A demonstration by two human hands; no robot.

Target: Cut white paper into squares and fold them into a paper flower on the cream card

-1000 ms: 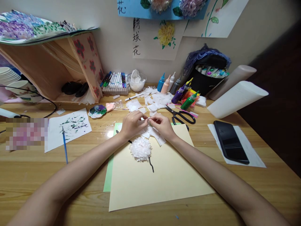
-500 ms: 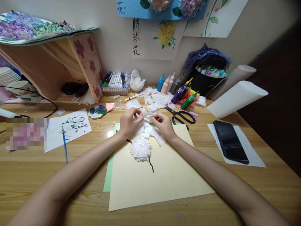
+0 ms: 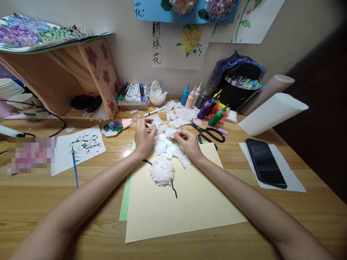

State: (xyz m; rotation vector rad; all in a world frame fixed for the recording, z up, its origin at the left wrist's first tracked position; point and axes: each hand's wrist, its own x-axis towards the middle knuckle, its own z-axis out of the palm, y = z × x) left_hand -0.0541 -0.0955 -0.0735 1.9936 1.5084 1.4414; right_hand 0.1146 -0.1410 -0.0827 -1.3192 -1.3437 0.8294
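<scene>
My right hand (image 3: 189, 145) pinches a small white tissue-paper square (image 3: 170, 132) between thumb and fingertips, above the near edge of loose pieces. To its left, my left hand (image 3: 144, 136) is loosely curved, thumb and fingers apart, over other white paper pieces (image 3: 155, 120); nothing shows clearly in its grasp. More white squares (image 3: 160, 147) lie between the hands on the top of a cream sheet (image 3: 187, 202). A fluffy white paper flower (image 3: 162, 172) sits on that sheet, with black painted lines (image 3: 174, 189) running out from it.
Black scissors (image 3: 213, 134) lie right of the paper pieces, near paint bottles (image 3: 218, 115). A phone (image 3: 266, 163) rests on white paper at right. On the left are a paint-marked sheet (image 3: 90, 144), a blue brush (image 3: 74, 166) and a paint palette (image 3: 112, 128). Green paper (image 3: 125, 202) shows beneath the cream sheet.
My hands have drawn apart: the left moved left and slightly away, its fingers loosening. My right hand stays nearly in place, with the paper square now showing flat at its fingertips.
</scene>
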